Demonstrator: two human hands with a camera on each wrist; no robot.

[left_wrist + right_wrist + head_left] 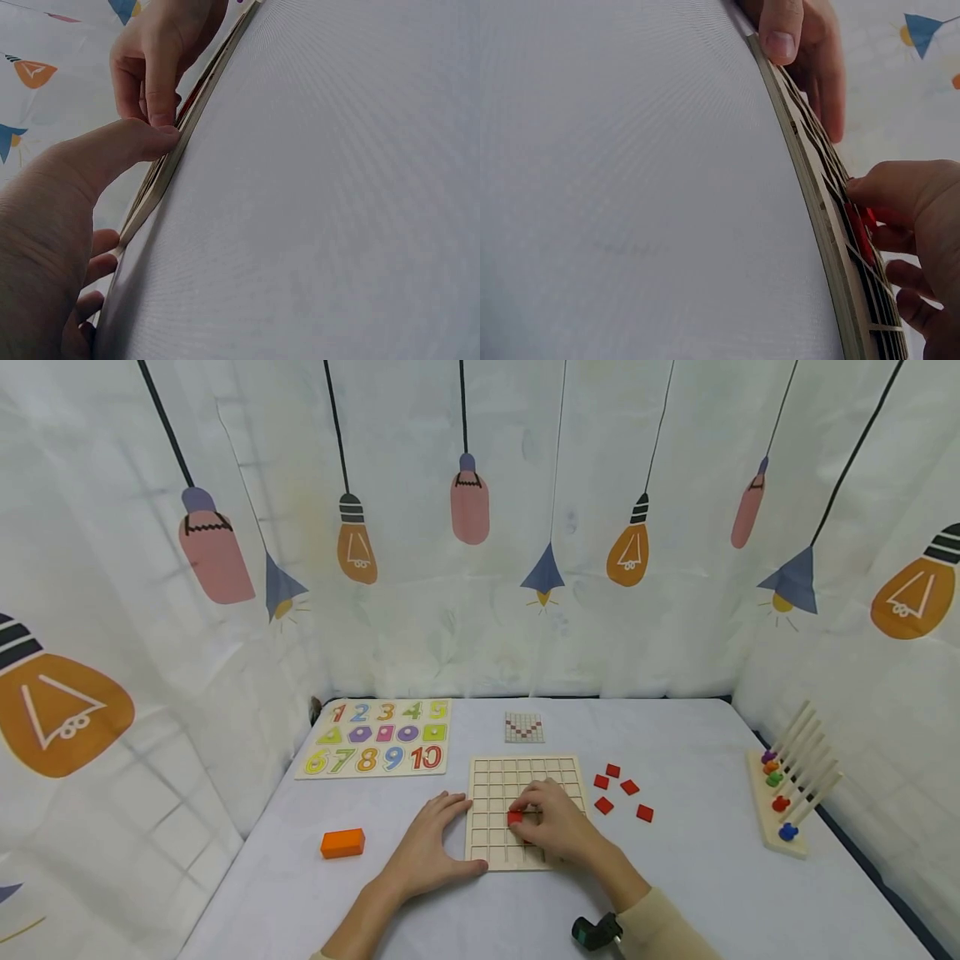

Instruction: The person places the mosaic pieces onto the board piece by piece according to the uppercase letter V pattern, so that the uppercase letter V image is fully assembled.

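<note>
Red tile (514,817) pinched over the gridded board (483,827)

The board lies about midway between the surface's (480,914) left and right edges. The right hand (553,827) grips the tile; the left hand (431,843), fingers loosely spread, touches the board around its near-left corner. A tilted release could leave the tile straddling a divider; a careless swing toward the surface's right edge might scatter the loose red tiles (602,782).

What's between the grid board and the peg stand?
Head view: five red tiles, nearer the board, then bare tablecloth up to the stand.
</note>
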